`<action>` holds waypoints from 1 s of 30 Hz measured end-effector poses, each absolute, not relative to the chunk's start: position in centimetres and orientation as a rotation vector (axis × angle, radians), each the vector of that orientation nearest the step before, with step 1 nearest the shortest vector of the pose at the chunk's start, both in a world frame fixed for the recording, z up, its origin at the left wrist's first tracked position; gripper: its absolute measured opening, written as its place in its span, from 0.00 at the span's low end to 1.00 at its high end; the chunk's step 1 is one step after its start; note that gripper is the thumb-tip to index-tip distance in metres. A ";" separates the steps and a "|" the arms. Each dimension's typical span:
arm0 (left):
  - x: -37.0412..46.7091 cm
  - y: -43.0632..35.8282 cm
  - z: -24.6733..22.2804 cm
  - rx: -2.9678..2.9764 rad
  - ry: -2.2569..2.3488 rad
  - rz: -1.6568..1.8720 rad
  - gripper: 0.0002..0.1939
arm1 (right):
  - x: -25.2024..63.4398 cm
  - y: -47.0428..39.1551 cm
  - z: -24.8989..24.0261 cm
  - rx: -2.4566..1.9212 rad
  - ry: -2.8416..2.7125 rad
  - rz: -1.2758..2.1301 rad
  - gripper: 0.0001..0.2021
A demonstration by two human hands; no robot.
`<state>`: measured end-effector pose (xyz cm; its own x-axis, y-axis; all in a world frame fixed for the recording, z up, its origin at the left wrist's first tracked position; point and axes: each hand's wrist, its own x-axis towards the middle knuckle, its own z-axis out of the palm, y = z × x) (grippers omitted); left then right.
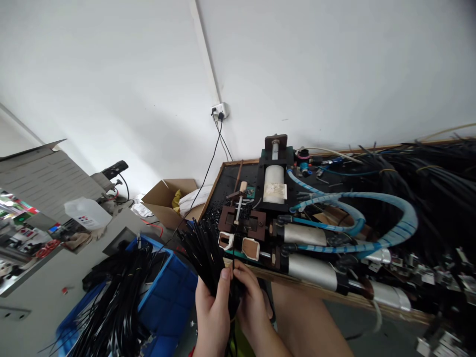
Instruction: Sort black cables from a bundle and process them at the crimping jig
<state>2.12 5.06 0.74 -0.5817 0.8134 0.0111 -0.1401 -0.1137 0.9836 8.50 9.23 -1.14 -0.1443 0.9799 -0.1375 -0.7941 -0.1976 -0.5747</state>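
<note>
My left hand (213, 310) is wrapped round a bundle of black cables (204, 250), whose ends fan up and away from me. Close beside it, my right hand (253, 297) pinches one thin black cable (234, 258) that stands upright toward the machine. The lower part of the bundle is hidden between my palms. Just beyond my fingers are two brown clamp blocks with white edges (251, 249) on a pneumatic machine (243, 223). Small black scraps (213, 213) lie around its left side.
Silver air cylinders (311, 272) and blue-wrapped hoses (399, 218) occupy the bench's right part, with more black cables (420, 183) behind. A blue crate (169, 302) of cables stands lower left. An open cardboard box (158, 203) sits near the wall.
</note>
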 end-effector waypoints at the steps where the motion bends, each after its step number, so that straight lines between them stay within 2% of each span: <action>1: 2.1 5.1 0.8 0.762 1.471 1.775 0.30 | 8.5 9.2 -1.1 -0.577 -0.434 1.695 0.07; 14: 2.1 5.3 1.0 0.746 1.483 1.778 0.31 | 8.4 9.2 -1.9 -0.617 -0.406 1.633 0.05; 18: 1.8 5.0 0.8 0.743 1.482 1.776 0.27 | 8.4 9.0 -1.7 -0.587 -0.440 1.698 0.08; 23: 0.7 4.1 0.3 0.839 1.447 1.804 0.22 | 8.6 8.9 -2.1 -0.570 -0.740 1.613 0.21; 30: 1.0 2.7 1.6 0.737 1.404 1.932 0.21 | 8.2 7.9 -3.1 -0.510 -0.963 1.494 0.18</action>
<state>0.97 2.68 1.65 -0.6442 0.7613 0.0740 -0.1649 -0.2327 0.9584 8.17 7.90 -3.06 -0.1777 0.9600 0.2165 -0.5935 0.0710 -0.8017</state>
